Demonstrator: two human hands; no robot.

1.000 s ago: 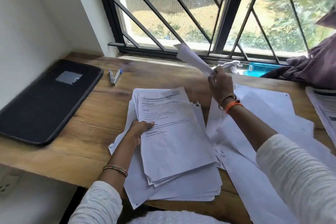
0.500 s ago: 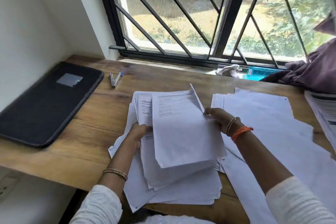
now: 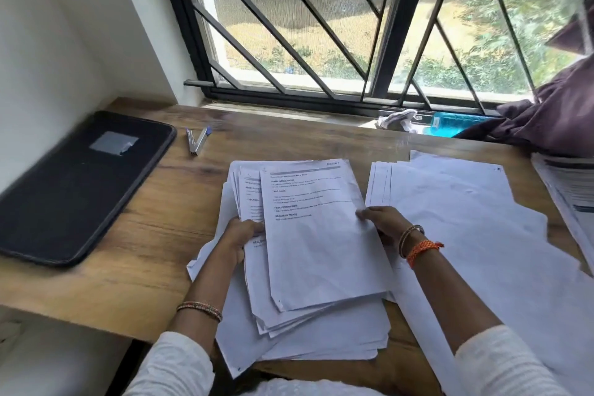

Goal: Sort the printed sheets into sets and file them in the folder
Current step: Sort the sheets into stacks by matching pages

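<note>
A loose stack of printed sheets (image 3: pixel 308 292) lies on the wooden desk (image 3: pixel 138 254) in front of me. Its top sheet (image 3: pixel 318 235) shows headed text and sits face up. My left hand (image 3: pixel 239 236) grips the stack's left edge, thumb on top. My right hand (image 3: pixel 382 223) holds the top sheet's right edge with curled fingers. A second spread of sheets lying blank side up (image 3: pixel 466 225) covers the desk to the right. The black folder (image 3: pixel 74 183) lies closed at the far left.
Two pens (image 3: pixel 196 140) lie between the folder and the stack. More printed paper (image 3: pixel 569 199) sits at the right edge under purple cloth (image 3: pixel 553 112). A blue item (image 3: pixel 450 124) and a white rag (image 3: pixel 400 119) rest on the window sill.
My right hand brought a sheet down from up near the window and laid it face up on top of the stack. My left hand stayed at the stack's left edge.
</note>
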